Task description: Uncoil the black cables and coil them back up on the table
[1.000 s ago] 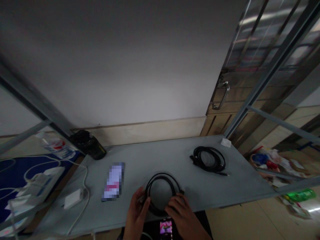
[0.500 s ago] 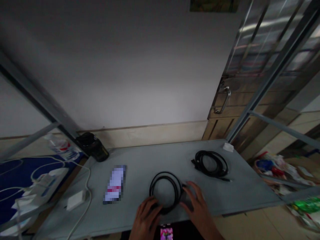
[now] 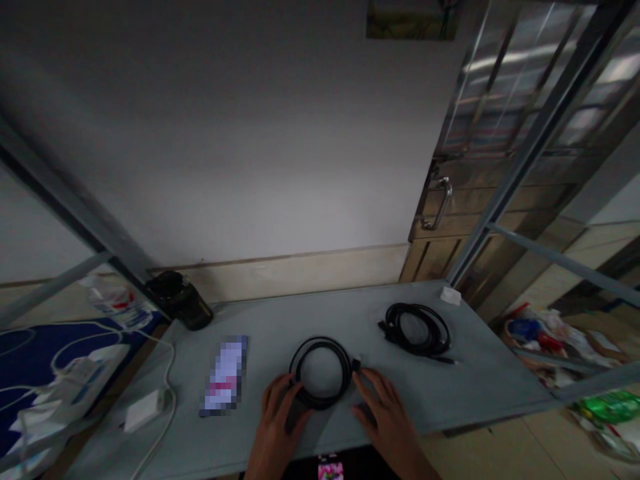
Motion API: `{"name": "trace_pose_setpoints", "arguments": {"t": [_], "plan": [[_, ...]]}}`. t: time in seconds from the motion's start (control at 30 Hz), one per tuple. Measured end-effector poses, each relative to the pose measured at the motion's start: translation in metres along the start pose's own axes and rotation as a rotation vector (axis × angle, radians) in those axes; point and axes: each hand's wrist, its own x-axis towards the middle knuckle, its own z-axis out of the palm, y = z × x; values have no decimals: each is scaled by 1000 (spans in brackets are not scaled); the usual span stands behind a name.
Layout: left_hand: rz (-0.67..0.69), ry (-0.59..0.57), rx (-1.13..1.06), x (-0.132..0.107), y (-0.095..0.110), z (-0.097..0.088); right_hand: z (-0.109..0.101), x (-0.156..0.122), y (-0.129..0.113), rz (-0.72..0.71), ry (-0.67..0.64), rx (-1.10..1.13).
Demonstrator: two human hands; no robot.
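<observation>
A coiled black cable (image 3: 345, 357) lies flat on the grey table near its front edge, with a dark plug (image 3: 356, 364) sticking out at its right side. My left hand (image 3: 279, 410) rests at the coil's lower left, fingers apart, the fingertips touching or very close to the loops. On the other side my right hand (image 3: 383, 407) has its fingers spread, the fingertips just below the plug; I cannot tell whether they touch it. A second black cable coil (image 3: 440, 330) lies farther back to the right, apart from both hands.
A phone (image 3: 224, 377) with a blurred screen lies left of the coil. Farther left are a white adapter (image 3: 145, 410) with its cord, a dark bottle (image 3: 183, 303) and a power strip (image 3: 90, 380). Metal posts (image 3: 520, 173) frame the table (image 3: 280, 320). A small white object (image 3: 451, 295) sits at the back right.
The near coil has slid slightly away from the front edge, and both hands have moved with it. My right hand's fingers have come lower beside the plug. The view has shifted a little.
</observation>
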Motion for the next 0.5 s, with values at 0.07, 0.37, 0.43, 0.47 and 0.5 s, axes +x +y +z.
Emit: {"name": "trace_pose_setpoints", "arguments": {"t": [0.07, 0.37, 0.43, 0.47, 0.5], "plan": [[-28, 59, 5, 0, 0, -1, 0, 0, 0, 15, 1, -23], [12, 72, 2, -2, 5, 2, -4, 3, -4, 21, 3, -26], [11, 66, -1, -1, 5, 1, -5, 3, -4, 24, 5, -29], [11, 61, -3, -1, 5, 0, -5, 3, -4, 24, 5, -30], [12, 58, -4, -1, 5, 0, -5, 3, -4, 24, 6, -30]]}}
